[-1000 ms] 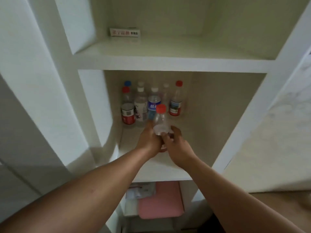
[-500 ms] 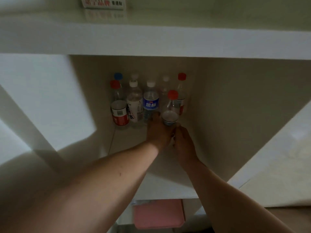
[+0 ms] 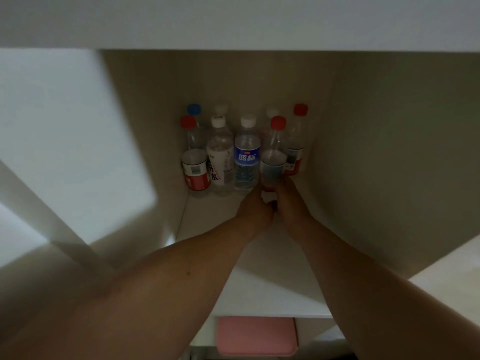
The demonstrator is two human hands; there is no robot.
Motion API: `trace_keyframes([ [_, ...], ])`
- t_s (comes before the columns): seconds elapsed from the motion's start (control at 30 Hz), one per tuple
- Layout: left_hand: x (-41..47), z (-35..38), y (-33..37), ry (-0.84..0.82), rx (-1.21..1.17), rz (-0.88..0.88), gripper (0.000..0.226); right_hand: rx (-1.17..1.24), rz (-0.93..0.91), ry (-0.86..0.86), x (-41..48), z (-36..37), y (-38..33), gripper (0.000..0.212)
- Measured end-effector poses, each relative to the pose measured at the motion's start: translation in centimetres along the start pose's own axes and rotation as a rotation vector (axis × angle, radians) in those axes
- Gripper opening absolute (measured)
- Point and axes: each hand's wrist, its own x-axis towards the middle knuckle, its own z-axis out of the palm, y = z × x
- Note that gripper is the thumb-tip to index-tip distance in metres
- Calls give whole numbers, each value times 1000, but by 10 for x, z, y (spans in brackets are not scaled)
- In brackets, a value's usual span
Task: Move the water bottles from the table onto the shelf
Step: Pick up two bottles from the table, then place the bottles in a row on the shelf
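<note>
My left hand [image 3: 255,207] and right hand [image 3: 291,201] both grip the red-capped bottle [image 3: 272,159] low; I should seat it upright, right of the blue-labelled bottle [image 3: 246,157], before letting go.

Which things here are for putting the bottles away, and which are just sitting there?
For the job:
- held bottle, gripped low by the left hand and the right hand
- shelf it goes on
- row of bottles already standing at the back

Just sitting there:
- pink thing on the level below
- upper board overhead
</note>
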Motion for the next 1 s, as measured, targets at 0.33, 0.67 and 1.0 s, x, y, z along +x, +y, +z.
trace_keyframes([
  [0.33, -67, 11, 43, 190, -2, 370, 17, -267, -44, 66, -104, -24, -75, 30],
  [0.67, -254, 73, 193, -18, -324, 949, 24, -272, -454, 551, -321, -140, -192, 14],
  [1.0, -295, 241, 202, -655, -98, 775, 25, -278, -89, 831, -399, -304, -109, 31],
])
